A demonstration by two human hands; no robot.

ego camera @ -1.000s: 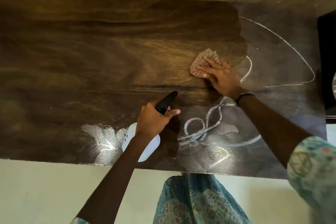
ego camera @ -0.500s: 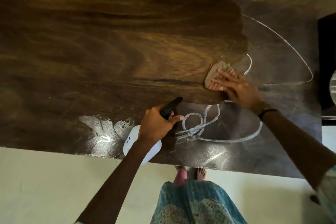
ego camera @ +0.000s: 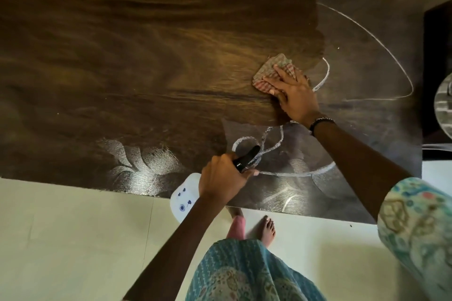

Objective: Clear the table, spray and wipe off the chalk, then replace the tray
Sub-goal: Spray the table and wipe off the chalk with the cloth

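A dark wooden table [ego camera: 122, 68] fills the view, its left part wet and dark. White chalk lines [ego camera: 381, 46] curve over its dry right side, and chalk loops [ego camera: 271, 139] lie near the front edge. My right hand [ego camera: 293, 95] presses flat on a checked cloth [ego camera: 271, 69] at the border between wet and dry wood. My left hand [ego camera: 225, 178] grips the black trigger head of a white spray bottle [ego camera: 184, 197], held over the table's front edge with the nozzle pointing at the chalk loops.
A smeared chalk patch [ego camera: 137, 161] shines near the front left edge. A round metal object [ego camera: 444, 105] sits on a dark surface at the far right. Pale floor [ego camera: 73, 239] and my bare feet [ego camera: 267, 230] show below the table edge.
My right hand has slid the cloth back up and to the left after a stroke down to the right. The left hand with the bottle has dropped a little toward the front edge.
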